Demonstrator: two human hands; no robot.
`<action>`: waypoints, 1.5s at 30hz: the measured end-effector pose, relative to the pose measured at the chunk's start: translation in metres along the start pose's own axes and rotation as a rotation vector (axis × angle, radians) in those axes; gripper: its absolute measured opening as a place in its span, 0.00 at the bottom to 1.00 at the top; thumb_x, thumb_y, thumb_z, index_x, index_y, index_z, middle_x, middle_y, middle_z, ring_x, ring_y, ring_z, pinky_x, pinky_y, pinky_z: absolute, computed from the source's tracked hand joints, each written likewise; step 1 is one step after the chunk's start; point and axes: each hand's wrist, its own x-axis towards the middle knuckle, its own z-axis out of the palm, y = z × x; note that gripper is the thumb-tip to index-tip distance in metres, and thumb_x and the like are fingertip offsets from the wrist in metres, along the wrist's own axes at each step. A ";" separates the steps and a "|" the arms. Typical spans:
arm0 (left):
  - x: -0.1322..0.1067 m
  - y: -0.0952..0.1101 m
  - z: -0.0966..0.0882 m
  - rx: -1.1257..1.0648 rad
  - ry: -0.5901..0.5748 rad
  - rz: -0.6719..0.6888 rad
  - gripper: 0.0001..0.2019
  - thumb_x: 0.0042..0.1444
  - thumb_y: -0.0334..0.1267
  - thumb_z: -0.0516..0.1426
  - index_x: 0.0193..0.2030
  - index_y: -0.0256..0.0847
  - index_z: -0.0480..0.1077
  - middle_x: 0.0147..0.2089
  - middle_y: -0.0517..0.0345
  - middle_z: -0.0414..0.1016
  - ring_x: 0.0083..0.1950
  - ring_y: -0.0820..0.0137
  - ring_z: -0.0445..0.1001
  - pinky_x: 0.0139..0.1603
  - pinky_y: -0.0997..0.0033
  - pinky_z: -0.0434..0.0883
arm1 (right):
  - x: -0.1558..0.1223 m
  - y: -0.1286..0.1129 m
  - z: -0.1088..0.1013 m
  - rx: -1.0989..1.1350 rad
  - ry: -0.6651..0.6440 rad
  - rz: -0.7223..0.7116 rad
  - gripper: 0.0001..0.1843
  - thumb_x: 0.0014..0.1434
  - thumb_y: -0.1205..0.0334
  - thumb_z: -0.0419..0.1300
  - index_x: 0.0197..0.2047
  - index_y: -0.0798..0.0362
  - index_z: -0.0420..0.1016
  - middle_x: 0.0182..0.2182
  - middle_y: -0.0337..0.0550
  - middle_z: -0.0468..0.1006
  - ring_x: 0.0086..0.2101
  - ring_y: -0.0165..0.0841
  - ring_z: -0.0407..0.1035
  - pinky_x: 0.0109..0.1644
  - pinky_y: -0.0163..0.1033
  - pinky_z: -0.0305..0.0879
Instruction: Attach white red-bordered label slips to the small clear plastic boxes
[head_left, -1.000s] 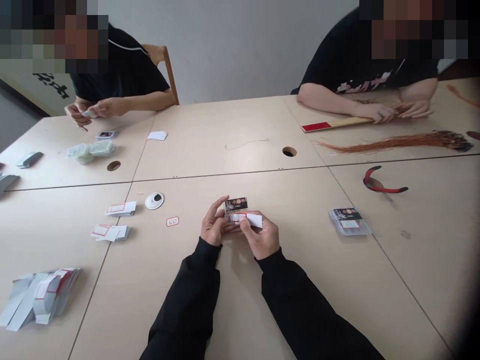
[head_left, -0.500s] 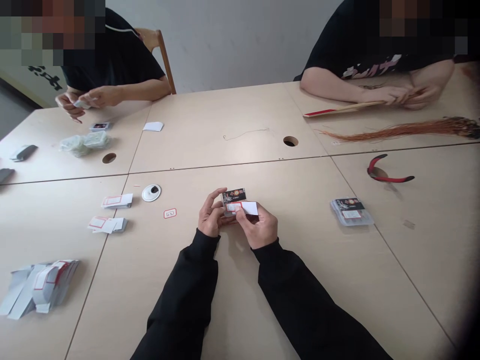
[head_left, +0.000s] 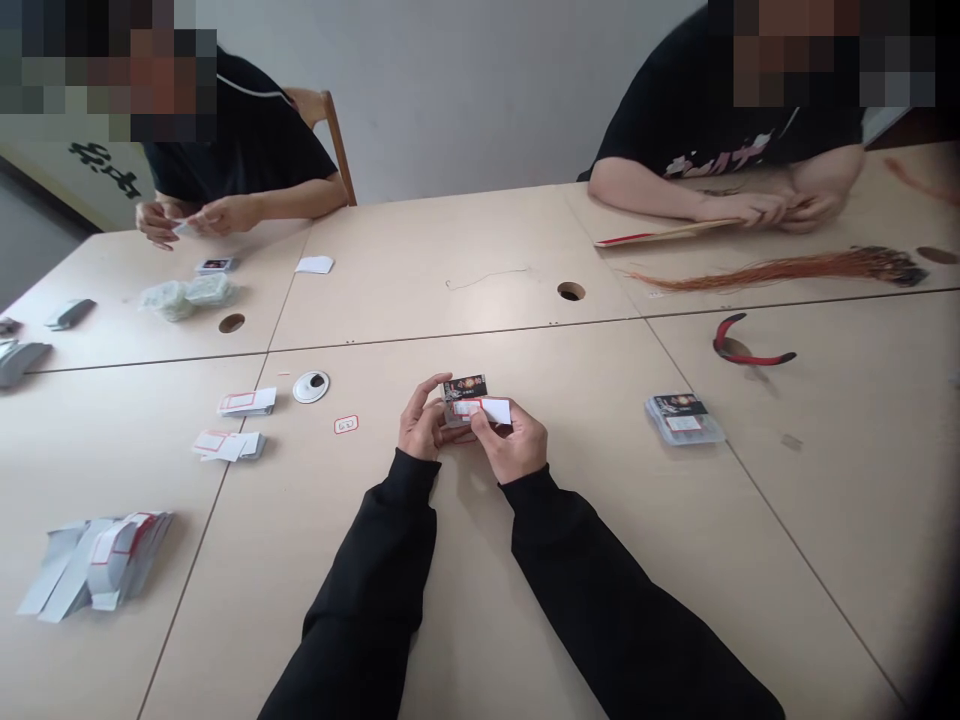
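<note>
Near the middle of the table, my left hand is closed around the left side of a small clear plastic box with a black printed card in it. Over the front of that box lies a white label with a red border. The thumb of my right hand presses on the label, and its other fingers are mostly hidden behind. Off to the right stands a stack of similar clear boxes. A loose red-bordered sticker lies left of my hands.
Label stacks and a bigger pile of label strips lie left. There is a round cable grommet. Red-handled pliers rest at right, below a bundle of brown wires. Two people work across the table.
The camera view has shifted a little, so the table's things appear displaced. Both my hands keep their hold on the box and label, with barely any movement.
</note>
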 end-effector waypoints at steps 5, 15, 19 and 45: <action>-0.001 0.004 0.003 -0.012 0.015 -0.011 0.23 0.45 0.34 0.57 0.52 0.42 0.65 0.33 0.59 0.75 0.33 0.68 0.76 0.32 0.66 0.77 | 0.001 -0.001 0.000 0.023 0.017 -0.014 0.14 0.51 0.52 0.59 0.32 0.54 0.77 0.22 0.39 0.77 0.21 0.30 0.68 0.28 0.34 0.67; -0.017 0.002 -0.003 -0.017 -0.024 0.005 0.26 0.43 0.31 0.57 0.53 0.42 0.63 0.34 0.57 0.77 0.36 0.67 0.77 0.37 0.67 0.76 | -0.017 -0.001 -0.009 0.014 0.042 -0.116 0.13 0.51 0.53 0.58 0.32 0.53 0.78 0.21 0.38 0.76 0.20 0.30 0.67 0.27 0.33 0.66; -0.020 -0.001 -0.005 -0.023 -0.064 -0.001 0.28 0.43 0.31 0.57 0.55 0.43 0.62 0.36 0.58 0.77 0.37 0.68 0.77 0.38 0.67 0.75 | -0.022 -0.002 -0.011 0.040 0.036 -0.117 0.13 0.51 0.53 0.58 0.32 0.53 0.78 0.21 0.38 0.77 0.19 0.30 0.67 0.27 0.33 0.66; -0.026 -0.001 0.004 0.111 -0.067 0.057 0.31 0.42 0.34 0.65 0.55 0.43 0.63 0.36 0.58 0.77 0.33 0.73 0.74 0.37 0.72 0.74 | -0.020 -0.004 -0.011 -0.008 0.008 -0.152 0.10 0.52 0.56 0.59 0.32 0.52 0.78 0.25 0.40 0.80 0.25 0.33 0.73 0.32 0.34 0.69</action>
